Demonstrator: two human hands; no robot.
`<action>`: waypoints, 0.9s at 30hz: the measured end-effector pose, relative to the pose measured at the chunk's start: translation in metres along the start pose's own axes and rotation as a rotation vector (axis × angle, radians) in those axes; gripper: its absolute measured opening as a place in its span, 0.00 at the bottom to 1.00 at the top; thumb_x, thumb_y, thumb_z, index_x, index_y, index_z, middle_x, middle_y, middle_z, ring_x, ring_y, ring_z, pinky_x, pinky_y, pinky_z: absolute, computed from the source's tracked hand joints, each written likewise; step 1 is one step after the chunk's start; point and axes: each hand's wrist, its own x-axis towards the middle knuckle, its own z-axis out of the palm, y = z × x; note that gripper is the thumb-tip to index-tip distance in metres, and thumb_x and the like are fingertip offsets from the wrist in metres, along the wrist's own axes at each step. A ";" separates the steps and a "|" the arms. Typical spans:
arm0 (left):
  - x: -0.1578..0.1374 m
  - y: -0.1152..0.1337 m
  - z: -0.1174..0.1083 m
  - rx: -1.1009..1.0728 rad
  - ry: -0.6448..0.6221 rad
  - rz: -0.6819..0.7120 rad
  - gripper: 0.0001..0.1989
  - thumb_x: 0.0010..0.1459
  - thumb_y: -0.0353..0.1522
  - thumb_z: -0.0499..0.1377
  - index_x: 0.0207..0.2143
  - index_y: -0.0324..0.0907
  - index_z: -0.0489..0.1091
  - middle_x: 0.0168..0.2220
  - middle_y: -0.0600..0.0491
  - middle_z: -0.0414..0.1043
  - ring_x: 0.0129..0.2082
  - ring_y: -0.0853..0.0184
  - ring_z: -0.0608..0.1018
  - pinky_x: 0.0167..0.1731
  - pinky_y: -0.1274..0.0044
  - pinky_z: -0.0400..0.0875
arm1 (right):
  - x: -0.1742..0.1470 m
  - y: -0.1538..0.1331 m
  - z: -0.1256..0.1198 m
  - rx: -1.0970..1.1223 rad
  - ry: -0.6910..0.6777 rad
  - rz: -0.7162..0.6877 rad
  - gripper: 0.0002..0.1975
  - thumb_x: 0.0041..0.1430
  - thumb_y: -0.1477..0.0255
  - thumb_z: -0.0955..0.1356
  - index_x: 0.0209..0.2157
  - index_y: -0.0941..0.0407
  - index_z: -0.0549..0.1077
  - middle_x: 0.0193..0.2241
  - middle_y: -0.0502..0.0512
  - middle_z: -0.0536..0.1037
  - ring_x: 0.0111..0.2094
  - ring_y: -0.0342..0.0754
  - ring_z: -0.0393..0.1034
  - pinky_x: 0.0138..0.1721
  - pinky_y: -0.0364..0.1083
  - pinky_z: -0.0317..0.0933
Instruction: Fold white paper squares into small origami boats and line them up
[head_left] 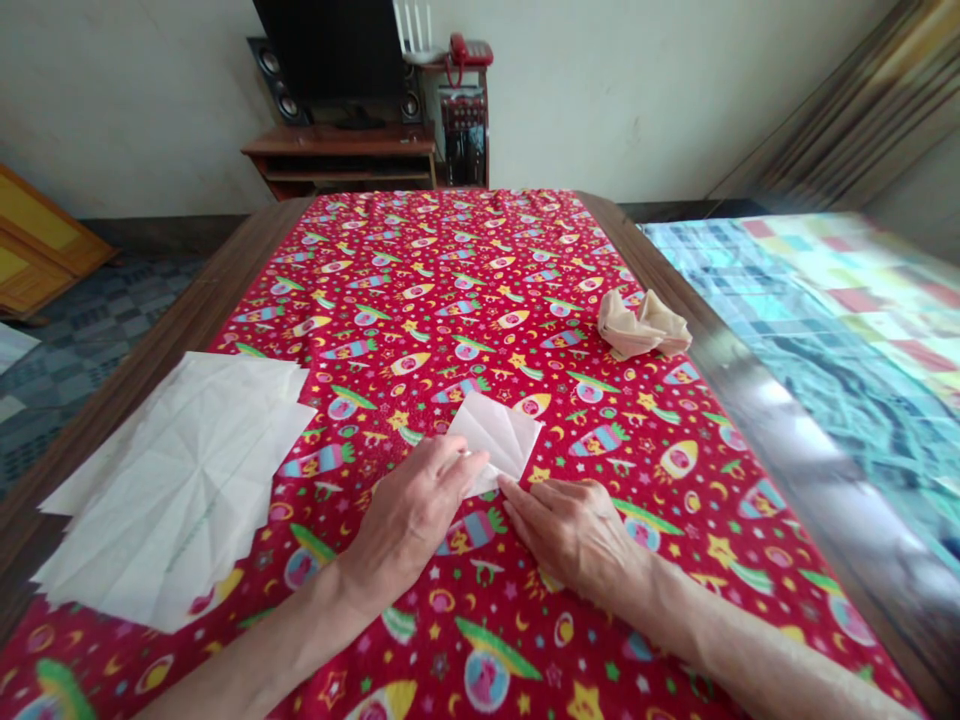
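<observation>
A small folded sheet of white paper (499,430) with crease lines lies on the red patterned cloth in front of me. My left hand (416,500) covers its left corner, thumb and fingers closed together on the paper's lower left edge. From the other side, my right hand (566,530) rests on the cloth with its index fingertip touching the paper's bottom edge. Its other fingers are loosely curled. To the left lies a stack of creased white sheets (180,480). Farther off on the right stand folded cream paper shapes (643,325).
The red cloth (465,290) covers a long brown wooden table (217,300). Beyond its far end are a TV (330,50) on a stand, speakers and a red telephone (471,50). A bed with a patterned cover (810,330) adjoins on the right.
</observation>
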 end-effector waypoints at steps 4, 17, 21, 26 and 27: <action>-0.001 0.007 -0.006 0.074 -0.117 0.262 0.15 0.64 0.25 0.47 0.52 0.41 0.64 0.47 0.51 0.70 0.49 0.65 0.71 0.51 0.71 0.67 | 0.001 0.000 0.001 0.000 -0.008 0.001 0.12 0.67 0.73 0.57 0.42 0.60 0.70 0.20 0.48 0.70 0.20 0.41 0.63 0.20 0.44 0.46; -0.023 0.018 -0.016 0.193 -0.234 0.173 0.31 0.57 0.19 0.44 0.63 0.41 0.53 0.63 0.52 0.56 0.62 0.64 0.59 0.60 0.66 0.54 | 0.003 -0.001 0.000 -0.003 0.008 0.012 0.12 0.66 0.74 0.58 0.38 0.59 0.71 0.20 0.48 0.70 0.19 0.40 0.62 0.20 0.43 0.45; -0.034 0.012 -0.020 0.242 -0.187 0.150 0.30 0.56 0.19 0.44 0.61 0.39 0.57 0.62 0.51 0.58 0.61 0.63 0.61 0.60 0.65 0.53 | 0.003 -0.001 0.001 -0.015 0.024 0.006 0.12 0.66 0.73 0.57 0.38 0.59 0.71 0.19 0.48 0.71 0.19 0.40 0.62 0.21 0.43 0.45; -0.054 0.002 -0.024 0.275 -0.128 0.138 0.30 0.55 0.19 0.44 0.59 0.40 0.61 0.61 0.51 0.61 0.61 0.65 0.62 0.61 0.66 0.54 | 0.002 0.000 0.002 -0.020 0.039 0.010 0.12 0.66 0.73 0.58 0.39 0.60 0.72 0.19 0.48 0.71 0.19 0.39 0.64 0.21 0.42 0.45; -0.057 0.000 -0.024 0.276 -0.109 0.140 0.29 0.55 0.19 0.43 0.58 0.40 0.61 0.60 0.52 0.62 0.61 0.65 0.62 0.60 0.67 0.54 | 0.001 0.000 0.002 -0.026 0.038 0.011 0.12 0.66 0.73 0.59 0.40 0.60 0.72 0.19 0.48 0.72 0.19 0.39 0.64 0.21 0.42 0.45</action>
